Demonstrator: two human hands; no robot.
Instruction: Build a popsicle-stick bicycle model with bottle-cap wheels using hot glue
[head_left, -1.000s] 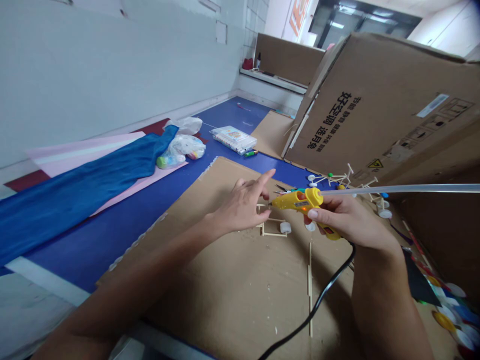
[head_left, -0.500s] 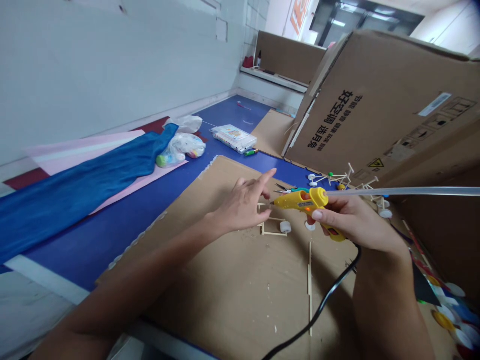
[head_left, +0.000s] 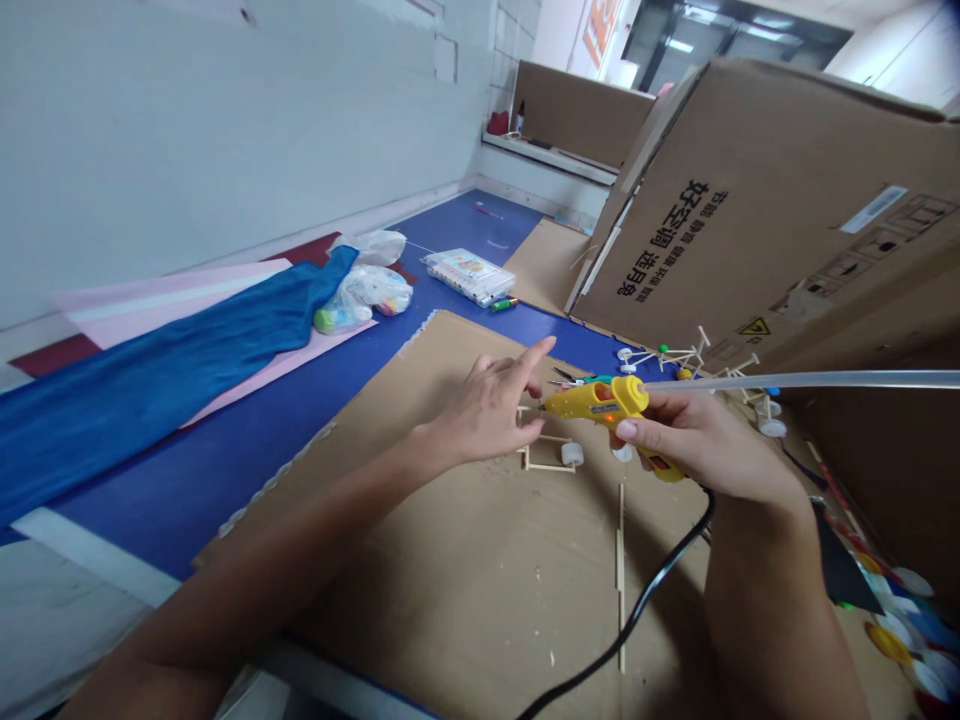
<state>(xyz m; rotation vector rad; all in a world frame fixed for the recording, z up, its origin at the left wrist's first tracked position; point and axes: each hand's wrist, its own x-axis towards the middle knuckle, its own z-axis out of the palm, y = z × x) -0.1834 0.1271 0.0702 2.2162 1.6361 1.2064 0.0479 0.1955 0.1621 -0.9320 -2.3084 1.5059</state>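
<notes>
My right hand (head_left: 701, 435) is closed around the grip of a yellow hot glue gun (head_left: 596, 402), its small orange light lit. A long clear glue stick (head_left: 810, 381) sticks out of its back. The nozzle points left, at the fingers of my left hand (head_left: 491, 405). That hand pinches the far end of a small wooden stick frame (head_left: 551, 467), index finger stretched out; its fingers partly hide the grip. A white wheel-like cap (head_left: 572, 454) sits at the frame's right side. Another white cap (head_left: 622, 453) lies below the glue gun.
Cardboard (head_left: 450, 600) covers the blue table. Thin wooden sticks (head_left: 620, 570) lie near my right forearm, beside the black cord (head_left: 645, 610). Pliers (head_left: 577, 379) and stick-and-wheel models (head_left: 664, 352) stand beyond, before a large carton (head_left: 787, 220). Blue cloth (head_left: 187, 350) lies left.
The glue gun has shifted slightly left, its nozzle closer to the left fingers, and its cord has moved with it. My left hand and the stick frame stay almost still.
</notes>
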